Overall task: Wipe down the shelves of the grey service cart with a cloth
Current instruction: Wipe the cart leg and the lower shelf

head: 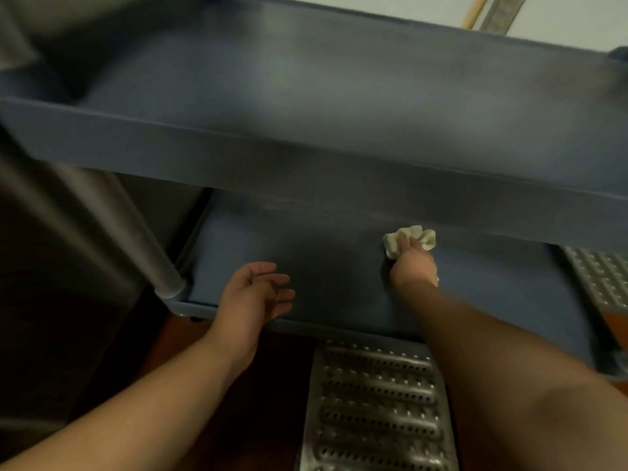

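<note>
Nearest, perforated metal grate [377, 402] on the floor. Past it, left hand [253, 295] empty, fingers loosely spread over the lower shelf [238, 246] front edge. Farther in, right hand [413, 263] gripping crumpled cloth [409, 239], pressed on shelf toward its back edge. Beyond, top shelf [306, 96] overhanging, hiding the lower shelf's rear; everything blurred.

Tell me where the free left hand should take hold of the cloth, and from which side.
Probably the bunched folds at the far right of the cloth, approached from above-right: the right hand covers the near side, and the upper shelf overhangs closely.
</note>
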The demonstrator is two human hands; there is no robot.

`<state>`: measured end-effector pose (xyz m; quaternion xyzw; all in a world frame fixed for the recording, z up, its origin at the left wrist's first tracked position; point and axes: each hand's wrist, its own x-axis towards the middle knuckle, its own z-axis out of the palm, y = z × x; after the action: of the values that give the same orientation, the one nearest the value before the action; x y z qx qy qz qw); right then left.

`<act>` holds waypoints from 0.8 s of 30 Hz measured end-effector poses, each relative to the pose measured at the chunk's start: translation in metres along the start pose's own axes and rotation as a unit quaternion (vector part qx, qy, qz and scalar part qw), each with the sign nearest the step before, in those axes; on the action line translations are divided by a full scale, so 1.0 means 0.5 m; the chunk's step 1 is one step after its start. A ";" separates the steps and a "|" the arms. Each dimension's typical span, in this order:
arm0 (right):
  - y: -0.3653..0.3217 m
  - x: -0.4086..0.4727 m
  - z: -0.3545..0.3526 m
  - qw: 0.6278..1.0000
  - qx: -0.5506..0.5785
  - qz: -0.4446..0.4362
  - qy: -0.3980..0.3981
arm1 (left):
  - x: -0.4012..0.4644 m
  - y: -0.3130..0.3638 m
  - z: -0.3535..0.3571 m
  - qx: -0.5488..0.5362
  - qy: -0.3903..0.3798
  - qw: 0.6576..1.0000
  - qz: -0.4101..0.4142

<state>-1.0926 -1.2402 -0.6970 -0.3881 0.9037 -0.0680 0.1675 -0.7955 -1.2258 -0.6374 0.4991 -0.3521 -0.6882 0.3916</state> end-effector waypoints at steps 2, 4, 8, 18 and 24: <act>-0.091 -0.014 0.028 1.000 -0.012 -0.026 -0.010 | -0.009 0.011 -0.053 0.001 0.010 1.000 0.006; -0.194 -0.034 0.066 0.997 -0.025 -0.069 -0.024 | -0.016 0.024 -0.097 -0.005 0.021 1.000 0.008; -0.386 -0.099 0.159 0.978 -0.032 -0.203 -0.021 | -0.019 0.043 -0.160 -0.024 0.043 0.999 0.004; -0.542 -0.185 0.245 0.903 -0.083 -0.422 0.015 | -0.014 0.063 -0.183 -0.031 0.099 0.994 0.030; -0.356 -0.135 0.202 0.942 -0.061 -0.331 0.014 | -0.023 0.027 -0.100 0.009 0.056 0.998 0.013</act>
<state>-0.8925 -1.3135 -0.7297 -0.6737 0.7290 -0.0693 0.0991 -0.7425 -1.2262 -0.6337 0.5361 -0.3421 -0.6506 0.4151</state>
